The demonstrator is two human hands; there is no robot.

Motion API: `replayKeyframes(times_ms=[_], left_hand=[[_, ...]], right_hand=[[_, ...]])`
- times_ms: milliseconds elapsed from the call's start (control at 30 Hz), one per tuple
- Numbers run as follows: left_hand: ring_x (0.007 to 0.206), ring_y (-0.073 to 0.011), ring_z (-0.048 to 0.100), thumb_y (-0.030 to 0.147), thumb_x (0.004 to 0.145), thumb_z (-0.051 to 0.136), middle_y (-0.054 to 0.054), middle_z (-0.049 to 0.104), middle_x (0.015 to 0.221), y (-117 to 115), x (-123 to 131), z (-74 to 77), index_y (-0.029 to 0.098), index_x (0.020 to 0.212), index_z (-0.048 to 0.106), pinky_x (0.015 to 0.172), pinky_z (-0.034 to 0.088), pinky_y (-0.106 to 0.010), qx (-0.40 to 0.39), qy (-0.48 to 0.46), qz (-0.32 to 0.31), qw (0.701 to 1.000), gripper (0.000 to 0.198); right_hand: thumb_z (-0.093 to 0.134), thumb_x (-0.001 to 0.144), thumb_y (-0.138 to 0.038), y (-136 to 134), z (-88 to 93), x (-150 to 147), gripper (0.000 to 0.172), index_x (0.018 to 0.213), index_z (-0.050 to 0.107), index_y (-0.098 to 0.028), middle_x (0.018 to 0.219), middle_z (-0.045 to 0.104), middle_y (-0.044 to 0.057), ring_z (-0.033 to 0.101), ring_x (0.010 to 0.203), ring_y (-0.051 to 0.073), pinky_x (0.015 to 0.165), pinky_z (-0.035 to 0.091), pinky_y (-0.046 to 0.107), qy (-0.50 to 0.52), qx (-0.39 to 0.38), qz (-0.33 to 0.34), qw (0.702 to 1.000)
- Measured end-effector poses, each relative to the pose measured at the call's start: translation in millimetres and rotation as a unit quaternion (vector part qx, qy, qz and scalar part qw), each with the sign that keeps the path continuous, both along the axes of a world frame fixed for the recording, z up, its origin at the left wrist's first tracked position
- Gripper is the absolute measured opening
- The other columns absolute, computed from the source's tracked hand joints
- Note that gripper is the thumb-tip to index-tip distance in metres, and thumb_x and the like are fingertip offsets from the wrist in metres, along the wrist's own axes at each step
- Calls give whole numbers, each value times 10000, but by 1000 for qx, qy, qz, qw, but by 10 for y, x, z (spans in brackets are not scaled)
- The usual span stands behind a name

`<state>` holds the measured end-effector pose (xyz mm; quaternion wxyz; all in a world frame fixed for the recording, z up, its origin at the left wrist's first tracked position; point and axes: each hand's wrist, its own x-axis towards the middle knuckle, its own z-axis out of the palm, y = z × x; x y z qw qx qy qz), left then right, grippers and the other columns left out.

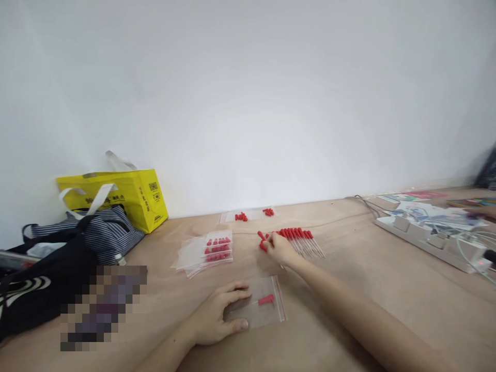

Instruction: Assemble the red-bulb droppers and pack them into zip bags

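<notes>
My left hand [211, 315] rests on the table with its fingers spread. Thumb and fingertips lie at the left edge of a clear zip bag [265, 319], which has one small red-handled tool [266, 299] in it. My right hand [282, 249] reaches to the left end of a row of red-handled tools [296, 234] with thin pale shafts, like small screwdrivers. Its fingers are closed at a red handle [263, 246]; the grip is partly hidden. Another red handle [261, 235] shows just beyond the fingertips.
Stacked zip bags [189, 253] with red-handled tools lie left of centre. Another bag [253, 214] lies by the wall. A yellow bag [151, 201], a striped bag [112, 230] and a black bag [46, 289] are at left. A power strip [422, 244] with cables and papers [430, 212] are at right.
</notes>
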<state>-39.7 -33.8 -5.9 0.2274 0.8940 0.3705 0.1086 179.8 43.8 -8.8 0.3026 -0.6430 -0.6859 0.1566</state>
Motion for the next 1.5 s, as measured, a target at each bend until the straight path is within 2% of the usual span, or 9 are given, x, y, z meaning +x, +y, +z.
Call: replayKeyframes(times_ms=[100,200,300,567,767,967,1100,1300,1500], left_hand=[[1162,-258,401,477,727,552,-66,410,1309,0,9,-34,253,1173,496,967,322,-423,2,-5,6,1000,502],[1165,-261,398,469,733,548,-60,412,1309,0,27,-55,259,1171,499,968,321,-426,6,-14,12,1000,489],[1161,-260,402,467,740,540,-60,417,1304,-2,49,-50,259,1168,504,965,326,-422,7,-17,19,1000,477],[1181,-272,374,447,731,551,-57,380,1332,-15,65,9,268,1192,482,973,306,-438,-8,12,26,1000,500],[1179,-257,380,449,737,547,-55,396,1322,-12,65,-9,269,1194,479,972,312,-424,8,5,18,1000,497],[1179,-264,377,460,741,544,-43,396,1323,-1,56,-38,285,1193,480,973,308,-431,15,-2,22,1000,489],[1190,-266,363,446,751,534,-59,378,1333,-5,61,-38,255,1208,468,986,293,-428,13,13,23,1000,499],[1195,-257,358,443,751,538,-37,381,1333,-10,69,-32,280,1205,465,984,299,-427,8,5,27,1000,488],[1191,-263,361,428,729,566,-47,383,1333,-15,70,-16,271,1208,465,980,300,-430,18,9,24,1000,514]], right_hand=[[329,840,-264,-168,-90,233,264,1070,388,-149,780,587,33,584,698,123,616,446,232,93,46,9,995],[436,777,-335,-382,-232,405,523,1215,188,-196,650,485,-53,508,464,106,445,421,235,346,83,32,934],[526,705,-382,-554,-333,452,658,1224,152,-228,603,442,-85,484,423,99,397,398,220,458,63,32,886],[560,646,-510,-712,-340,331,579,1044,252,-223,617,526,-64,507,444,103,410,418,227,550,27,6,835],[580,622,-499,-799,-321,248,431,852,358,-210,613,565,-30,560,498,118,508,468,269,600,-66,38,797],[671,537,-289,-813,-326,262,309,724,452,-176,586,528,-54,516,449,69,441,421,196,511,-116,86,848],[683,526,-312,-831,-331,251,339,712,431,-183,554,529,-76,418,315,37,307,304,157,438,-137,119,880],[636,596,-313,-799,-347,262,197,690,585,-146,468,499,-71,342,299,24,306,272,155,325,-179,197,908],[632,600,-240,-711,-441,160,122,566,572,-139,454,497,-50,403,390,45,375,295,153,302,-87,170,934]])
